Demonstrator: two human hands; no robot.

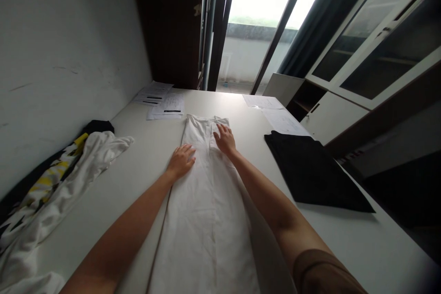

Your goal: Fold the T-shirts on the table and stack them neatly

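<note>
A long white garment (pixel 203 202), which looks like a pair of folded trousers, stretches lengthwise over the white table, its waist end away from me. My left hand (pixel 181 161) lies flat on its left edge with the fingers extended. Farther up, near the waist, my right hand (pixel 225 139) rests on the right side of the cloth, fingers outstretched. Neither hand grips anything. Small creases show around the waist and down the middle of the fabric.
Folded black cloth (pixel 317 170) lies on the right of the table (pixel 248 110). Along the left wall are a crumpled white cloth (pixel 93 151) and yellow-black patterned cloth (pixel 51 177). Paper sheets (pixel 167 105) lie at the far left, more sheets (pixel 282 119) at the far right. A cabinet (pixel 334 115) stands beyond.
</note>
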